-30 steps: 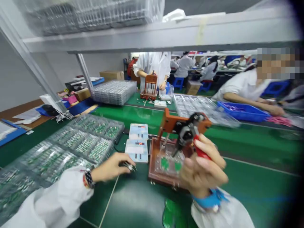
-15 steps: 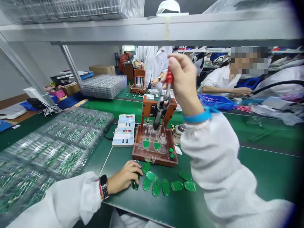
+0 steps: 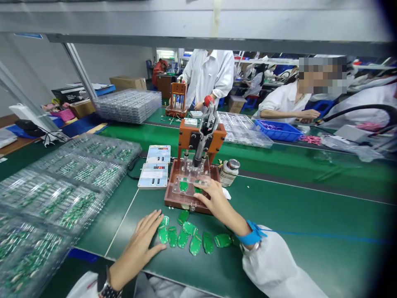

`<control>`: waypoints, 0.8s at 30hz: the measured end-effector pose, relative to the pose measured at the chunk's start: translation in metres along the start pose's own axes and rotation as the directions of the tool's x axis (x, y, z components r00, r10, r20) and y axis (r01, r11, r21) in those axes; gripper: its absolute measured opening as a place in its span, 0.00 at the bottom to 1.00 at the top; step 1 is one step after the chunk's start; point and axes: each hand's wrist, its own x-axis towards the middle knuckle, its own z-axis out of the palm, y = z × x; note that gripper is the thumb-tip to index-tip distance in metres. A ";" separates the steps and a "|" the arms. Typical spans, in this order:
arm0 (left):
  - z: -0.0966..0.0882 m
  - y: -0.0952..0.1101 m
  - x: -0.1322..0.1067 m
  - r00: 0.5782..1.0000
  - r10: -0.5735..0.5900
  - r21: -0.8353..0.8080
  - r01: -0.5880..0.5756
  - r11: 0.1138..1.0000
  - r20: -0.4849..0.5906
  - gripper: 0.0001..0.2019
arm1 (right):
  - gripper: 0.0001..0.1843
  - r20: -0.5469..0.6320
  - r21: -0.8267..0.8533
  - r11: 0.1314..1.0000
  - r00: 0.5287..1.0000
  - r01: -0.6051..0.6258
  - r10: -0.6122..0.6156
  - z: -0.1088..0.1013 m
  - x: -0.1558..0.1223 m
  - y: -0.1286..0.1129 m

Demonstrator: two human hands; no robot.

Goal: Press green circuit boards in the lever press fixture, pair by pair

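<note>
A brown test fixture [image 3: 194,178] with a red-knobbed lever [image 3: 207,108] stands on the green bench. Its lever is up. My right hand [image 3: 215,200] reaches into the fixture's clear bed, fingertips on a small green circuit board [image 3: 198,189]; whether it grips the board I cannot tell. Another green board [image 3: 183,185] lies beside it in the bed. My left hand [image 3: 145,238] lies flat and open on the bench, fingers touching the leftmost of several loose green boards [image 3: 189,238] in front of the fixture.
Clear trays of green boards [image 3: 62,186] fill the left. Two small meters [image 3: 155,167] sit left of the fixture, a small jar [image 3: 229,171] right of it. Other people in white coats work across the bench, with a blue bin [image 3: 277,130] and more trays [image 3: 127,105].
My right hand let go of the raised lever and came down into the fixture bed. My left hand opened flat beside the loose boards. The view tilted down.
</note>
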 end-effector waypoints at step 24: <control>-0.014 0.002 0.011 0.994 -0.036 -0.118 0.048 0.992 0.102 0.31 | 0.15 0.326 -0.125 0.991 0.945 0.058 -0.014 0.022 0.034 -0.027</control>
